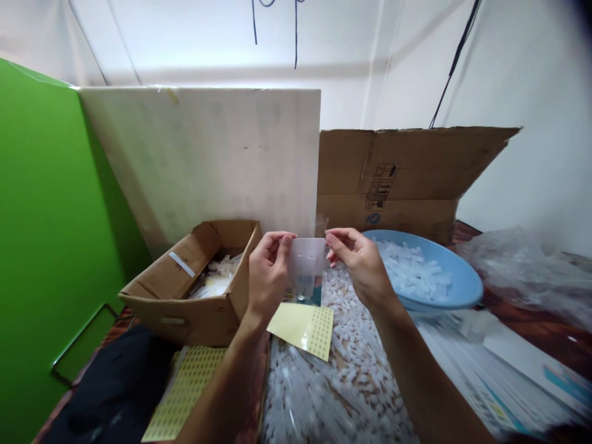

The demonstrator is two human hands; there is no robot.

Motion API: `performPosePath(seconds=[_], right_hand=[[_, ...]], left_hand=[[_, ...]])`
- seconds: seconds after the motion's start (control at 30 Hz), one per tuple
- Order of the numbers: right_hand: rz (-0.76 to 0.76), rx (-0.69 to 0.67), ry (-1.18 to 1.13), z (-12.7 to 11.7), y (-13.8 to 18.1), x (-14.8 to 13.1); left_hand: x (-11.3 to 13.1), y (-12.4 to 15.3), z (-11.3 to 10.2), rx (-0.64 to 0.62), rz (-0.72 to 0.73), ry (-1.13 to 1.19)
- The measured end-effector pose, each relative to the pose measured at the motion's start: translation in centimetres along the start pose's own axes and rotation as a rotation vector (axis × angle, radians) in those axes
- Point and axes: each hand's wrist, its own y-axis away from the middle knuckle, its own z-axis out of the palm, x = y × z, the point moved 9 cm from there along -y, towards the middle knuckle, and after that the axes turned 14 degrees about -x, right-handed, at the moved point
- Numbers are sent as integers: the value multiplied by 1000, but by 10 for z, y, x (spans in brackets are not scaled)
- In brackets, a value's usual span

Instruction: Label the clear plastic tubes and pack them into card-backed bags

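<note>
A small flat packet [308, 259], whitish at the top and printed in teal near its bottom, stands upright between my two hands. My left hand [271, 265] pinches its upper left edge between thumb and fingers. At the upper right corner, the thumb and forefinger of my right hand [358, 256] are closed on it. Just below the packet lies a yellow sticker sheet [303, 327] with rows of small round marks, on top of a mass of small translucent plastic pieces [361, 345]. Longer clear plastic tubes [309, 394] lie nearer to me.
An open cardboard box [185, 314] with white pieces inside stands at left, near more yellow sheets [189, 382] and a black cloth [115, 382]. To the right are a blue basin [467, 287] of translucent strips, stacked printed cards [490, 370] and crumpled clear plastic [522, 271].
</note>
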Motion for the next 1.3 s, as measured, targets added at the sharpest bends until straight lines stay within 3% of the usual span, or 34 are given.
performPosePath(seconds=[0.07, 0.17, 0.33, 0.5, 0.6, 0.7, 0.83, 1.07, 1.3], right_hand=[[-22, -106, 3, 8, 0, -7], [-69, -139, 34, 12, 5, -21], [-125, -76, 128, 9, 11, -34], [-179, 30, 208, 2, 14, -42], [-212, 69, 204, 1, 17, -45], [-258, 70, 180, 2, 19, -49], [-351, 59, 172, 4, 22, -57], [-413, 38, 123, 7, 23, -59], [-521, 135, 119, -6, 29, -64]], left_hand=[[-2, 1, 0, 15, 0, 41], [2, 3, -1, 49, 21, 35], [13, 5, -3, 57, 50, 3], [7, 8, -17, 182, 50, -76], [-9, 4, -12, 116, -3, 129], [-8, -1, -6, 52, 35, 247], [11, -3, -6, 3, 124, 208], [36, 6, -9, 35, 205, 62], [39, 3, -8, 10, 263, 244]])
